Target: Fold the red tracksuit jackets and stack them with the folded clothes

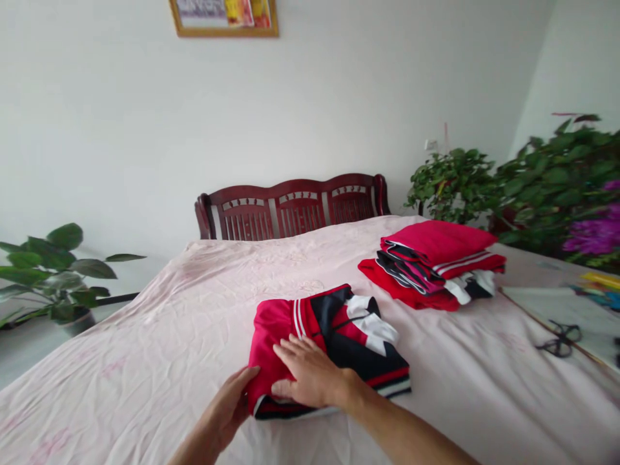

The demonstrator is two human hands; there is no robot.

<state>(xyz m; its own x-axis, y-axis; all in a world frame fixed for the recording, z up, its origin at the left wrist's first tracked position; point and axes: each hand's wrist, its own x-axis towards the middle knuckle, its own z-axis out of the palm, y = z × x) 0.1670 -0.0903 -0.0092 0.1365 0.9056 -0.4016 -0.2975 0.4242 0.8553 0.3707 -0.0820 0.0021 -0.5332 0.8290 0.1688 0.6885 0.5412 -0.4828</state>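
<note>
Head view: right hand (pixel 310 374) lies flat, fingers spread, atop the crosswise folded red garment (pixel 334 323), left hand (pixel 227 403) open against its left edge.

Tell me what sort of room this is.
Most likely a bedroom in a home: a bed with a pale pink cover, a dark red wooden headboard, and a leafy potted plant beside it.

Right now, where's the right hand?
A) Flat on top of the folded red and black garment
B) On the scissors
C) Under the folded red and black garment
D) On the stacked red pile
A. The right hand lies palm down on top of the folded red and black garment, away from the stacked red pile.
</note>
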